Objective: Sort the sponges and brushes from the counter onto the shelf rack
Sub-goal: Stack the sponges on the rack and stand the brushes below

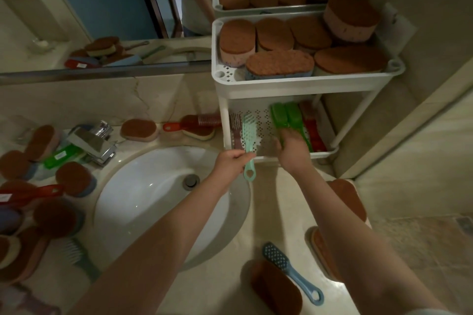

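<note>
Handle gripped in left hand, mint brush noses onto lower shelf among its kind; right hand meets green brush, grip unclear.

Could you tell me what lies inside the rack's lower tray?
A mauve brush, a mint brush, green brushes and red brushes; the right hand partly covers the green ones.

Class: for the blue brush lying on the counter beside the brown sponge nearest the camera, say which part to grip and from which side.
Grip the blue brush by its slim handle, near the looped end, coming down from above on its right side. It lies flat, and the brown sponge sits close on its left.
</note>
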